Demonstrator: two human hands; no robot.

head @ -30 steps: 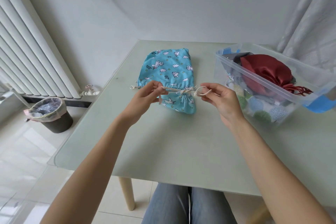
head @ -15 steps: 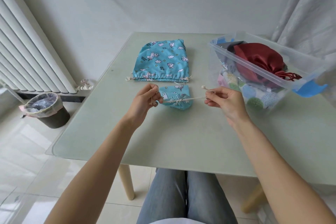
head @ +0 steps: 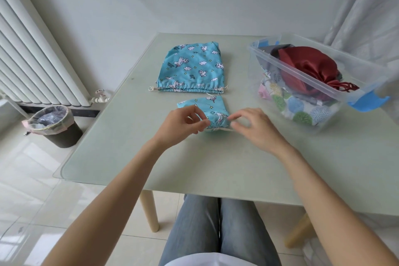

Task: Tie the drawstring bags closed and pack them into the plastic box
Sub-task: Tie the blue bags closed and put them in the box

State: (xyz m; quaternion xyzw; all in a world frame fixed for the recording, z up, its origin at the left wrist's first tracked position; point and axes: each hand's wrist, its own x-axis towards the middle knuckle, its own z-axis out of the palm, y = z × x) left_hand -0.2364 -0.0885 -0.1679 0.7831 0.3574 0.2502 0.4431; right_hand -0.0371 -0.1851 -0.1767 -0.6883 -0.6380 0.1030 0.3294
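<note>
At mid-frame, on the table (head: 133, 157), a small blue bag (head: 205, 110) is being tied: its gathered mouth is pinched by the left hand (head: 183, 124), and its cord (head: 225, 129) by the right hand (head: 254, 127). Knot judged unfinished. Just above it, a larger blue bag (head: 192, 67) lies flat, cinched, cords apparently untied. At upper right, several bags are already packed in the box (head: 323, 75). Two bags judged left.

Left hand (head: 180, 124) and right hand (head: 253, 126) close together, fingertips pinching, forearms outstretched.
</note>
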